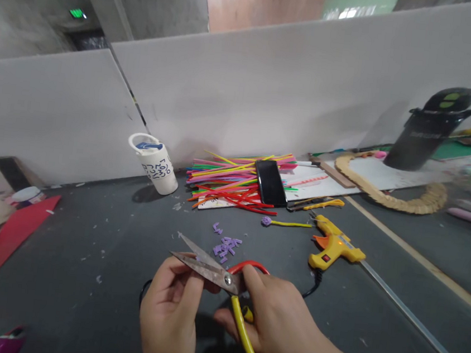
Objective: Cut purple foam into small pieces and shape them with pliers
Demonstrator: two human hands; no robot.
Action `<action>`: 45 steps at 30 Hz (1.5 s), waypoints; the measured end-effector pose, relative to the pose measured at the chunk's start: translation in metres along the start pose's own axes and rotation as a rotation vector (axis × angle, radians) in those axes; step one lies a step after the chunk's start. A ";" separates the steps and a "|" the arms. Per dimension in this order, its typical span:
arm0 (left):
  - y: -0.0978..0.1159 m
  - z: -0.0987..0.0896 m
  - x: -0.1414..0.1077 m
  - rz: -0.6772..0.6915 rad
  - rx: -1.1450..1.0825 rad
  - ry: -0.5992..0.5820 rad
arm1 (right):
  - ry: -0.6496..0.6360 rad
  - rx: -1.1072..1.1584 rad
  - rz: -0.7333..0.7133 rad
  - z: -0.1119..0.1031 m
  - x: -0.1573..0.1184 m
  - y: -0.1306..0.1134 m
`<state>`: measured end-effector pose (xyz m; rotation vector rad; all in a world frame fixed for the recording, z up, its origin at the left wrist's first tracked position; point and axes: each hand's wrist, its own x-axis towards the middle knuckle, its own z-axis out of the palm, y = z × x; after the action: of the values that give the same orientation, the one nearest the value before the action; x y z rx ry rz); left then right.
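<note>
Scissors (224,279) with one red and one yellow handle are gripped in my right hand (278,313). Their blades point left, slightly parted, and cross over the fingertips of my left hand (173,310). Those left fingers are pinched together; the blade hides most of what they hold, and a small purplish bit shows by it. Just beyond the blades lies a loose pile of short purple pieces (227,247). Farther back, a purple ball on a yellow-green stem (287,224) rests on the dark table (98,240).
A yellow glue gun (335,246) with a long clear stick lies at right. Behind are colourful pipe cleaners (226,181), a black phone (270,183) and a white cup (156,165). A black bin (423,134) stands back right. Red sheet (23,233) lies left.
</note>
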<state>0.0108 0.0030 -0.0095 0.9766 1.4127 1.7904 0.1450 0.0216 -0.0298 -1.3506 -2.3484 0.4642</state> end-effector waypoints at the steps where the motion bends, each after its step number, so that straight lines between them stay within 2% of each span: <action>1: 0.000 0.000 0.000 -0.002 0.001 0.006 | -0.003 0.000 0.003 0.000 0.000 0.000; 11: 0.003 0.002 -0.002 -0.032 -0.030 0.004 | -0.046 -0.013 0.025 -0.001 0.001 -0.001; 27: 0.000 -0.002 -0.001 -0.019 -0.014 -0.019 | -0.021 -0.063 0.043 -0.002 0.002 0.000; 33: -0.002 -0.002 0.000 -0.042 -0.089 -0.034 | -0.128 0.168 0.133 -0.016 0.008 0.000; 37: -0.002 -0.002 0.000 -0.057 -0.104 -0.082 | -0.100 0.167 0.116 -0.021 0.008 -0.002; 39: -0.001 -0.003 0.001 -0.090 -0.132 -0.099 | -0.088 0.235 0.107 -0.020 0.008 -0.002; 42: 0.003 -0.003 0.003 -0.247 -0.192 -0.196 | -0.082 0.552 0.117 -0.020 0.008 -0.001; 45: 0.009 -0.003 0.008 -0.445 -0.256 -0.392 | -0.066 0.849 0.096 -0.026 0.011 0.002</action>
<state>0.0040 0.0068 -0.0002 0.7532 1.0255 1.3229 0.1539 0.0341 -0.0060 -1.0187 -1.7632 1.3526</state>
